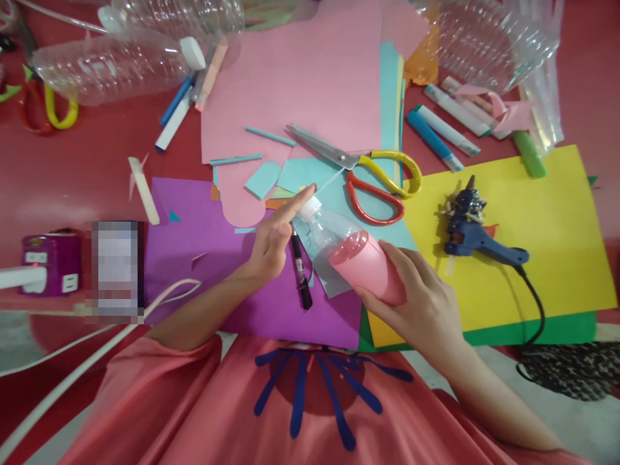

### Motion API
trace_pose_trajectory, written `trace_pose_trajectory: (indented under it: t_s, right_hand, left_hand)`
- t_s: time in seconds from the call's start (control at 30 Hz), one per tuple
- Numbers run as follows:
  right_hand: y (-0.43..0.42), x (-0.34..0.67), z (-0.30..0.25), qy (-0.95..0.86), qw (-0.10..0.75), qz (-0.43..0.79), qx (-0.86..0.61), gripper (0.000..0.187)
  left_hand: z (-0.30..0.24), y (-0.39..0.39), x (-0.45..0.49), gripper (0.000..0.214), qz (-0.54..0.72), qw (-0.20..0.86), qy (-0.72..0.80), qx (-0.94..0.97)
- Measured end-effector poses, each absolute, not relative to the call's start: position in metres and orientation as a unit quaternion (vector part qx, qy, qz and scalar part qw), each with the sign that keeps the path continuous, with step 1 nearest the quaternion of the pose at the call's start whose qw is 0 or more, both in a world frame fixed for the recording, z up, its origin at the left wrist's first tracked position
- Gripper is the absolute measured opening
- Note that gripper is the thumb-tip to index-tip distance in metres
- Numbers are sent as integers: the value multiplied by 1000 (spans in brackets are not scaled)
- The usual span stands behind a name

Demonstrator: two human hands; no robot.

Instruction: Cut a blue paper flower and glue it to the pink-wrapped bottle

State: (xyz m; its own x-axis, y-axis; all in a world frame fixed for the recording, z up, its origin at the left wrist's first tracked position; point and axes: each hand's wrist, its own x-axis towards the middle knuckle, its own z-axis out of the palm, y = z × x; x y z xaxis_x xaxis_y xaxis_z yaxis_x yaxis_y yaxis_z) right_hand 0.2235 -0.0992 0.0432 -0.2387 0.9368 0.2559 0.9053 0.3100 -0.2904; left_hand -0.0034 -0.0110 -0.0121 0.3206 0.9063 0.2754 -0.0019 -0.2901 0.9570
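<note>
A clear plastic bottle [341, 226] with a white cap [310, 206] lies tilted in front of me, a band of pink paper [371, 266] wrapped round its lower part. My right hand [421, 297] grips it at the pink base end. Beside the cap, my left hand [276, 242] has its fingers stretched out, the fingertips at or against the cap. Just beyond the bottle lie scissors [346, 160] with one yellow and one red handle, blades apart. A black pen [300, 271] rests near my left hand, next to light blue paper pieces [264, 179].
Purple [194, 245], pink [300, 84] and yellow sheets [557, 226] cover much of the red table [116, 148]. A blue glue gun [484, 239] lies right, its cord trailing down. Markers [174, 123], empty bottles [111, 68], a phone [116, 271] and a purple power adapter [53, 261] lie around.
</note>
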Motion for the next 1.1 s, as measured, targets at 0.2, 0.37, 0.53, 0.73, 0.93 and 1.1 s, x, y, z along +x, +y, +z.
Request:
trace_pose_trajectory:
  t_s: [0.2,0.37,0.53,0.73,0.93,1.1]
  right_hand:
    - [-100,220,43,-787,196,29,-585,49]
    - [-101,220,41,-783,204,24,-587,49]
    - [-101,219,41,-784,197,13,-588,49]
    - [-101,218,42,-785,186,-4,-591,48]
    - [-102,218,41,-777,194,5,-599,50]
    - [-102,220,42,-773,202,19,-601,51]
  left_hand:
    - [-9,-9,-5,65,442,487,371,656]
    - [-9,-7,-5,68,435,502,358,656]
    - [-14,-6,-4,71,428,521,347,652]
    - [-18,-6,-2,72,420,538,319,657]
    - [-22,-7,-1,76,410,532,311,673]
    - [-19,-8,0,67,403,504,301,702]
